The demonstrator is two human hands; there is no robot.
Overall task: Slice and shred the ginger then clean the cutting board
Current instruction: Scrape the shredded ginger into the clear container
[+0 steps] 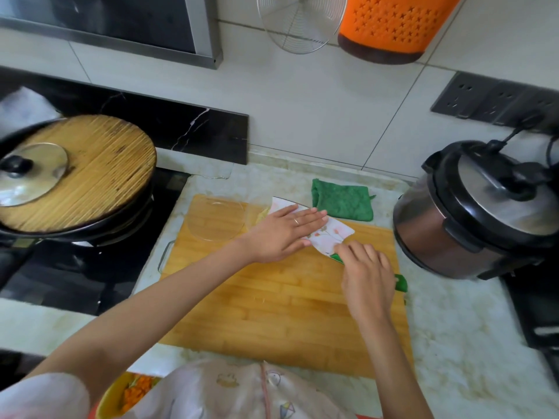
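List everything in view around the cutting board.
Tan bamboo cutting board: one, counter centre.
White floral-bladed knife, green handle: one, on board.
Pale shredded ginger: small pile, at blade's left end.
Clear glass dish: one, board's far-left corner.
Green folded cloth: one, behind board.
Brown-black electric cooker: one, right.
Black wok with round wooden lid: one, left stove.
Orange perforated plastic basket: one, on wall.
Left hand: flat on blade.
Right hand: grips knife handle.
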